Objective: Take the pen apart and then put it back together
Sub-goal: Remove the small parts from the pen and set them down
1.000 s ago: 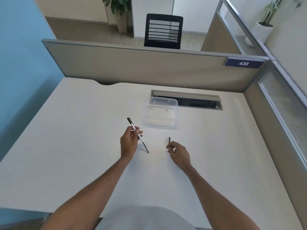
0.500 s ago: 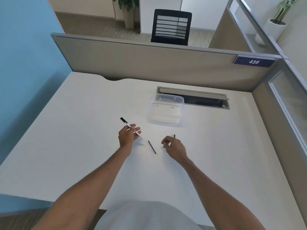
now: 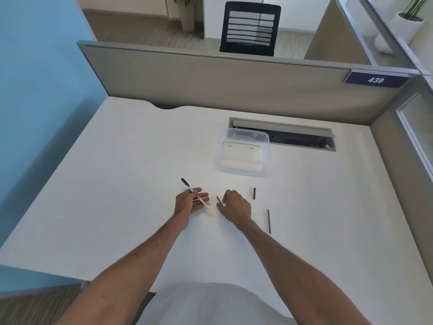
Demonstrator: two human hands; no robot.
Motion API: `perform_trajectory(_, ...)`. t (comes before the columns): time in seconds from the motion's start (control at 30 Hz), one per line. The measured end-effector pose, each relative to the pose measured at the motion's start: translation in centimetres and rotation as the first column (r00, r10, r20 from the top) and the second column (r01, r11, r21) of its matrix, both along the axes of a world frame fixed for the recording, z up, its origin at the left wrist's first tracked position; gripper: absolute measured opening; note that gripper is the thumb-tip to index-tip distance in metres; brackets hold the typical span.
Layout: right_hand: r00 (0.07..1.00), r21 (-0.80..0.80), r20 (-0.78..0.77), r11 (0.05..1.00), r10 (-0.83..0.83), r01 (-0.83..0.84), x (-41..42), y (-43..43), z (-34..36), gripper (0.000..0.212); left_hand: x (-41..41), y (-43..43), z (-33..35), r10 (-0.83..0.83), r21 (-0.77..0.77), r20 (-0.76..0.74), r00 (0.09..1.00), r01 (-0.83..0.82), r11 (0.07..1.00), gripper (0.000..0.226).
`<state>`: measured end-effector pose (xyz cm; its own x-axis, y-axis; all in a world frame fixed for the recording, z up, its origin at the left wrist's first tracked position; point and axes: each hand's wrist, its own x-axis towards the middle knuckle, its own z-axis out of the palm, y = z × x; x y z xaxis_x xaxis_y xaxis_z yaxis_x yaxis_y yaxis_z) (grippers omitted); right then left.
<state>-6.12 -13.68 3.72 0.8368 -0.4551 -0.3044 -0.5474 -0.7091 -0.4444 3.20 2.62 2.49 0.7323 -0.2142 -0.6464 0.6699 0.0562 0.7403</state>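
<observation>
My left hand (image 3: 188, 204) holds the white pen barrel (image 3: 199, 198) between thumb and fingers, its black end (image 3: 184, 181) pointing up and to the left. Just right of it, my right hand (image 3: 235, 207) pinches a short dark pen part (image 3: 218, 199) low over the white desk (image 3: 117, 184); only the part's upper end shows past the fingertips. A small black piece (image 3: 254, 193) lies on the desk to the right of my right hand. A thin dark rod (image 3: 269, 221) lies a little nearer me.
A clear plastic box (image 3: 242, 152) sits behind the hands. Behind it is an open cable slot (image 3: 302, 138) in the desk. Grey partition walls (image 3: 210, 80) close the back and right sides, and a blue wall stands on the left.
The dark part came off the barrel and lay between my hands. My right hand has moved left and taken hold of it. My left hand still holds the barrel.
</observation>
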Motion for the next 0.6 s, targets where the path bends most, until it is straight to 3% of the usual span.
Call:
perform_trajectory(0.33,0.998,-0.008,-0.063,1.000,0.009,-0.009,0.8,0.9,0.5,0.014,0.8,-0.3,-0.7,0.039,-0.039,-0.059,0.997,-0.041,0.998,0.025)
perform_trajectory(0.6,0.974,0.150,0.043,0.966,-0.221,0.212,3.3,-2.3,3.6,0.015,2.0,-2.2,-0.2,0.044,-0.077,-0.077,0.996,-0.050,0.996,0.029)
